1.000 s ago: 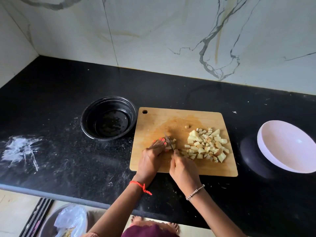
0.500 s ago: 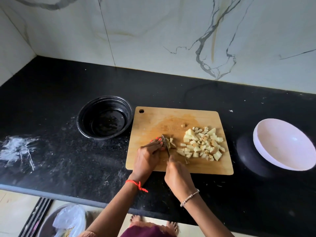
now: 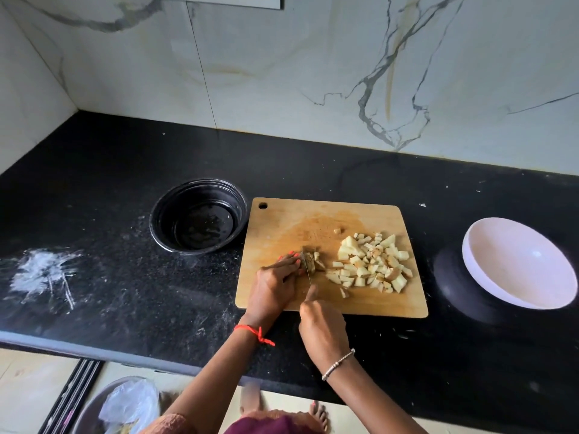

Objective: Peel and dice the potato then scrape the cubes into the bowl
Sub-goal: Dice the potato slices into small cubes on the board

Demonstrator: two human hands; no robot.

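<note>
Left hand (image 3: 275,285): curled over the potato piece (image 3: 315,264), which is pinned to the board under the fingertips; a red thread (image 3: 254,332) is worn at the wrist.
Right hand (image 3: 322,330): clenched round the handle of the knife (image 3: 306,268); the handle itself is hidden inside the fist. A beaded bracelet (image 3: 338,364) is worn at the wrist.
Knife: the thin blade is held edge-down, just right of the left fingertips and against the potato piece.
Potato piece: a small uncut remnant, found near the middle of the cutting board (image 3: 313,219), toward its front edge.
Potato cubes (image 3: 369,266): heaped loosely on the right half of the board, with one small cube lying apart behind the heap.
Cutting board: wooden, laid flat on the black desk (image 3: 125,170), with a hanging hole at its back-left corner.
White bowl (image 3: 520,264): set on the desk to the right of the board, apart from it; nothing is seen inside.
Black bowl (image 3: 197,222): placed just beside the board's back-left corner; its inside looks wet.
Desk: a white powdery smear (image 3: 44,274) is seen far left.
</note>
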